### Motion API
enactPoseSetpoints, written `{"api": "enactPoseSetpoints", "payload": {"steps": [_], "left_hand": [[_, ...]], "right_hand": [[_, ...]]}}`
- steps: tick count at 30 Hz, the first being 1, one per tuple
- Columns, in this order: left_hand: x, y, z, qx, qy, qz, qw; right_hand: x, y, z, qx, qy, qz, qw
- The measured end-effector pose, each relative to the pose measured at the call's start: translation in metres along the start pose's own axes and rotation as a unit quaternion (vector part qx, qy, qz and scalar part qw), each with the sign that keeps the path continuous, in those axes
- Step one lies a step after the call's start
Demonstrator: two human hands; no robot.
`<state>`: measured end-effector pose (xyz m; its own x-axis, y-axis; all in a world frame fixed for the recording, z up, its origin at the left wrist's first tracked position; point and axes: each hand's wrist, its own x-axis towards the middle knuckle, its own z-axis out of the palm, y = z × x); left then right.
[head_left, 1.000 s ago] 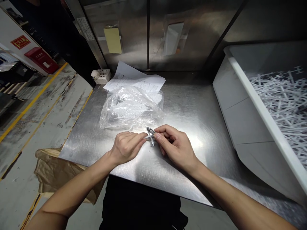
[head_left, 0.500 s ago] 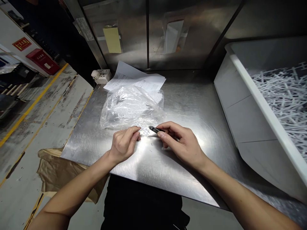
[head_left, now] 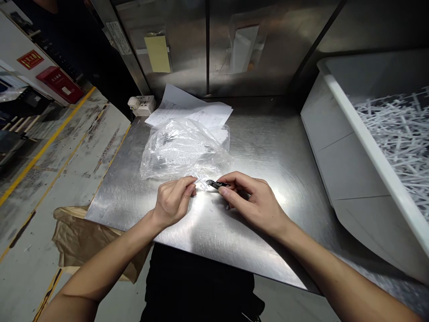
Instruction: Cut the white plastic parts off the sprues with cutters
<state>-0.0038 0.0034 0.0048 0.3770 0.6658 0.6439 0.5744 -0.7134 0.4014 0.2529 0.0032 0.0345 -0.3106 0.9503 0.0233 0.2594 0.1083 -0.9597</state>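
Observation:
Pinched in the fingers of my left hand [head_left: 174, 201] is a small white plastic sprue [head_left: 202, 181] with thin branches. My right hand [head_left: 251, 199] is closed on dark nail clippers [head_left: 216, 184], whose jaws touch or nearly touch the right side of the sprue. A few tiny white bits [head_left: 212, 205] lie on the metal table [head_left: 264, 147] below the hands. Just beyond them rests a clear plastic bag [head_left: 181, 150] with many small white pieces inside.
At right a large grey-white bin [head_left: 348, 156] holds a heap of white sprues [head_left: 402, 138]. Printed papers [head_left: 187, 107] and a power socket [head_left: 144, 106] sit behind the bag. Brown paper [head_left: 87, 237] hangs low at left. A person in dark clothes [head_left: 90, 49] stands back left.
The clippers have shifted slightly left toward the sprue, and their lever and jaws look differently angled. My left hand stays nearly still.

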Motion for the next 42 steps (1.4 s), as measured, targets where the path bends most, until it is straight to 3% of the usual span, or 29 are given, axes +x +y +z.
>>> {"api": "enactPoseSetpoints", "payload": {"steps": [12,19,23,31,42], "left_hand": [[-0.001,-0.001,0.001,-0.005,-0.015,-0.004,1.000],[-0.001,-0.001,-0.001,0.001,-0.041,-0.075,0.996],[-0.002,-0.001,-0.001,-0.011,-0.042,-0.105,0.994],[-0.002,-0.001,-0.001,-0.009,-0.035,-0.093,0.995],[-0.001,-0.001,-0.002,-0.008,-0.031,-0.082,0.996]], "right_hand": [[0.001,0.005,0.001,-0.018,-0.013,0.001,1.000],[0.003,0.009,0.005,0.005,-0.001,0.044,0.999],[0.004,0.009,0.002,0.014,0.012,0.031,0.999],[-0.002,0.003,0.001,0.006,-0.005,-0.025,1.000],[-0.001,0.002,-0.002,-0.014,-0.029,-0.013,0.999]]}}
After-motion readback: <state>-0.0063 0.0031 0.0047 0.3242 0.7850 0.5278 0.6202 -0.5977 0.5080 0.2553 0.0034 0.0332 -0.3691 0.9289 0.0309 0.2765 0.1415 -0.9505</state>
